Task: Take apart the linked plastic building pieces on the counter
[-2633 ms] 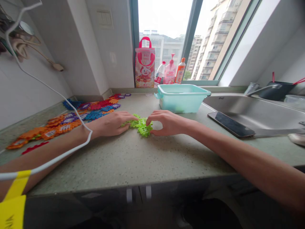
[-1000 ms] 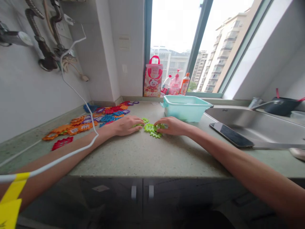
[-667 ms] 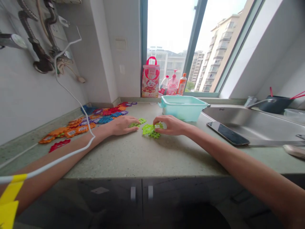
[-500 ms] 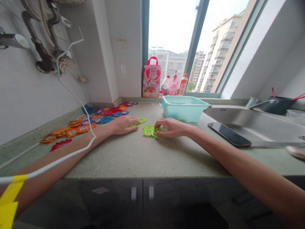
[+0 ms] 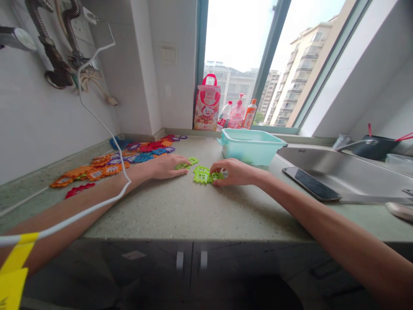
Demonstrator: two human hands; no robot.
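My left hand [image 5: 166, 167] flat, palm down, fingers stretched toward right hand, wrist low. My right hand [image 5: 232, 171] arched, palm down, fingers curled, fingertips [image 5: 215, 182] aimed down and toward left hand. Hands apart, not touching. Left forearm [image 5: 71, 202] reaching in from lower left, right forearm [image 5: 322, 224] from lower right, both bare, angled inward.

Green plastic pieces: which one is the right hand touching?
The bigger lime-green lattice piece, its end meeting the right hand; the smaller green piece lies apart, by the left hand.
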